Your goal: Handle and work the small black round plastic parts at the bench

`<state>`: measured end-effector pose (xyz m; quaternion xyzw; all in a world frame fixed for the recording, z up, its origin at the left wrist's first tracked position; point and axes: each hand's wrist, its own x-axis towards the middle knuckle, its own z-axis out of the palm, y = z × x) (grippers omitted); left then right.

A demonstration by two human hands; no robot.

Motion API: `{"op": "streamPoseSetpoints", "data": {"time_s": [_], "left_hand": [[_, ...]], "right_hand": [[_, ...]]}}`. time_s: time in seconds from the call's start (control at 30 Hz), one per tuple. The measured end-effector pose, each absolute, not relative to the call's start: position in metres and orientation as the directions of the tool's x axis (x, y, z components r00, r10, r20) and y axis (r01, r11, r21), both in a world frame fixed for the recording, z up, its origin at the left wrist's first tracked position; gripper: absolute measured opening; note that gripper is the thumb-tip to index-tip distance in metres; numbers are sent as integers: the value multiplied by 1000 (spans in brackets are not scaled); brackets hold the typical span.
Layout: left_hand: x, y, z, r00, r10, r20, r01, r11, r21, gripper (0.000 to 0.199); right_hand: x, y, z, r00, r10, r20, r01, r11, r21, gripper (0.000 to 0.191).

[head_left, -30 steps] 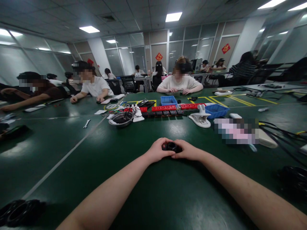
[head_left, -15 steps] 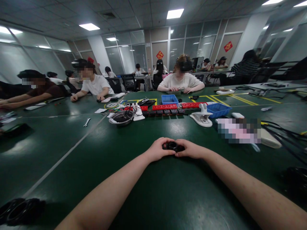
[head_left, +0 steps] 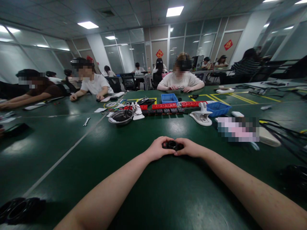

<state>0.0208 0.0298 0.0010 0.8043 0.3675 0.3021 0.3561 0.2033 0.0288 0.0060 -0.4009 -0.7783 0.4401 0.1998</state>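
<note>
Between my two hands is a small black part with a round ring-shaped opening (head_left: 172, 144), low over the green table. My left hand (head_left: 158, 148) curves around its left side, thumb along the near edge and fingers over the far edge. From the other side, my right hand (head_left: 188, 148) closes on the part's right end, its thumb meeting the left one at the front. A spot of red shows inside the left grip. Fingers cover much of the part, so its full shape and exact kind stay hidden.
Beyond my hands stand a metal bowl (head_left: 121, 117), red power sockets (head_left: 164, 105), a white clamp base (head_left: 201, 118) and blue trays (head_left: 217, 109). A wrench (head_left: 86, 122) lies left. Black rings (head_left: 20, 210) sit near left; black cables (head_left: 283, 134) run right. People sit across the table.
The view shifts very slightly. Both hands keep their grip on the black part and stay in nearly the same place.
</note>
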Motion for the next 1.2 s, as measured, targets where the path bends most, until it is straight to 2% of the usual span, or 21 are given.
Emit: {"op": "streamPoseSetpoints", "data": {"time_s": [0.13,0.2,0.33,0.43,0.5,0.6,0.73,0.87,1.2], "left_hand": [[23,29,0,512,830,221,424,-468,775,45],[26,26,0,471,853,226,456,-455,765,44],[31,17,-1,313,913,263,531,-398,749,41],[32,16,-1,280,917,283,531,-394,750,41],[29,18,0,339,903,266,503,-413,759,40],[24,25,1,457,858,235,458,-453,765,41],[21,30,-1,526,819,229,417,-482,771,44],[20,31,-2,539,812,223,390,-476,788,47],[21,30,-2,545,811,210,356,-451,818,47]], "right_hand": [[202,30,0,-542,839,-34,510,297,-808,36],[199,29,-4,-480,877,3,601,331,-727,38],[187,22,-12,-300,943,143,804,330,-494,35],[181,17,-13,-261,943,208,861,324,-392,31],[182,16,-10,-310,930,198,836,366,-409,36],[189,20,-2,-473,863,174,703,489,-516,46],[201,28,7,-648,757,87,537,535,-652,35],[205,31,7,-649,760,37,529,486,-696,28],[203,30,5,-620,784,45,517,450,-728,25]]}}
